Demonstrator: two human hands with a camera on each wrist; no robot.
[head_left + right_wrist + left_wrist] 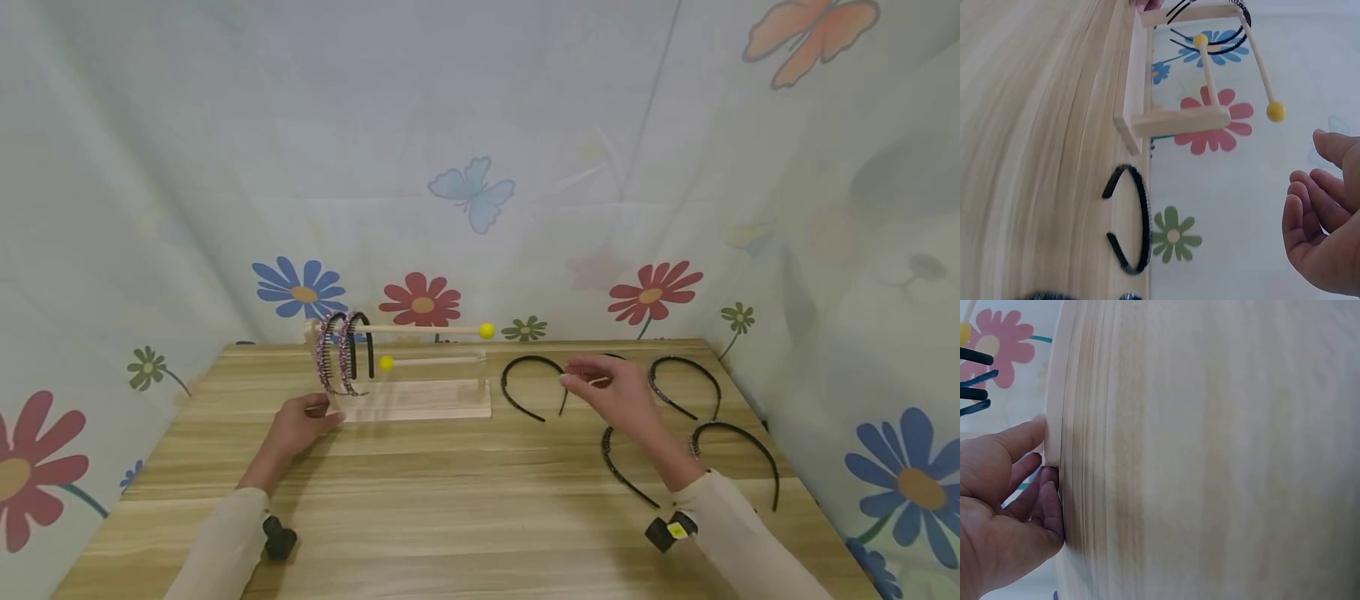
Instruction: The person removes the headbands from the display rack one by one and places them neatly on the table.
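Note:
A pale wooden headband stand [420,402] with two rods, each tipped by a yellow ball, stands on the table. Two beaded headbands [347,354] with comb teeth hang at the left end of its upper rod. My left hand [300,425] grips the left end of the stand's base; in the left wrist view its thumb and fingertips lie at the board's corner. My right hand [618,396] is raised over the right side with loosely bent fingers and nothing between them. Behind its fingertips in the head view lies a black headband [532,358], also visible in the right wrist view.
More black headbands lie at the right of the table, including a far one [686,360], a near-right one [742,429] and one partly behind my right forearm [622,475]. A flower-printed cloth [555,250] hangs behind the wood-grain table [450,517].

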